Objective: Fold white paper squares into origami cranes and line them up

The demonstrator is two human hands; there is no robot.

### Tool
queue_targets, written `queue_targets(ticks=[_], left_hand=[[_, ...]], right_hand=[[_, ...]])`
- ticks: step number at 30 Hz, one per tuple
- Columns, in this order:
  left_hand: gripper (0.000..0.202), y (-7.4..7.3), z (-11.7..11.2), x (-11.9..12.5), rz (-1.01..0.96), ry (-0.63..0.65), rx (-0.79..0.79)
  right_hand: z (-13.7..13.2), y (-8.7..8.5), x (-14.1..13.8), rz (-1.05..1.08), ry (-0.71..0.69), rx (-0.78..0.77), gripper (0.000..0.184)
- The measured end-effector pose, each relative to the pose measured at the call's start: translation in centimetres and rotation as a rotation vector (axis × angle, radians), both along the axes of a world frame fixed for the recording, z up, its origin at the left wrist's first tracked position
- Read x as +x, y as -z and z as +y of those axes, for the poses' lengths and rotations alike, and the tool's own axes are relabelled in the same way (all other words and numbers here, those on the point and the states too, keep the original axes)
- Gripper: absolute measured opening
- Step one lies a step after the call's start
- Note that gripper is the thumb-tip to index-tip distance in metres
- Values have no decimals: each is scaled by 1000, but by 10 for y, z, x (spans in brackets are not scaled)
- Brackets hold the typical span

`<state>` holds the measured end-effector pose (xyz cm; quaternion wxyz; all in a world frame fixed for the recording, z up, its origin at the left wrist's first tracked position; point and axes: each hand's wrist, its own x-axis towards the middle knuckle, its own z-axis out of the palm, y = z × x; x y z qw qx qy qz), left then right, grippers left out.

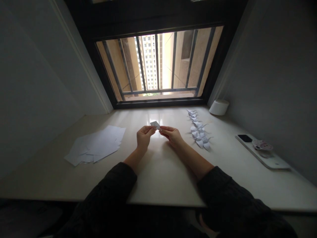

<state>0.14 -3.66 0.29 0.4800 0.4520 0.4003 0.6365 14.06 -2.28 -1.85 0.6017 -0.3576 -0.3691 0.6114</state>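
A small folded piece of white paper (155, 124) is held up over the middle of the pale sill, in front of the window. My left hand (144, 135) pinches its lower left edge between thumb and fingers. At its right corner, the fingertips of my right hand (172, 135) are closed on the same paper. The fingers partly cover its lower part, so its full shape is hidden. To the right of my hands stands a row of several folded paper cranes (198, 132). Loose white paper sheets (104, 142) lie in an overlapping pile to the left.
On the right lies a white phone (272, 162) with a round grip on its back. A white cylindrical object (219, 107) sits in the far right corner. The barred window (158, 66) closes off the back, and walls flank the sill (158, 185) on both sides.
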Motion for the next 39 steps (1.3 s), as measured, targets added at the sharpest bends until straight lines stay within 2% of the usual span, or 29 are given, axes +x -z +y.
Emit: queue_targets(ticks=[9,17,25,31,35,39], left_hand=[[27,-1,0,2,-21,-37,-10],[31,3,2,1,60,-8,-4],[32,3,1,3,9,10,-7],[47,3,1,1,-17,35,-11],[49,3,1,1,-56,65,-24],[53,5,3,-1,12,60,-45]], right_hand=[[-1,-2,0,-101,51,114,31],[-3,-5,0,-121,99,102,32],[-5,-7,-1,-138,118,98,32],[-6,-8,0,-149,131,106,33],[-7,-8,1,-177,147,104,34],[-5,-5,1,-196,159,118,33]])
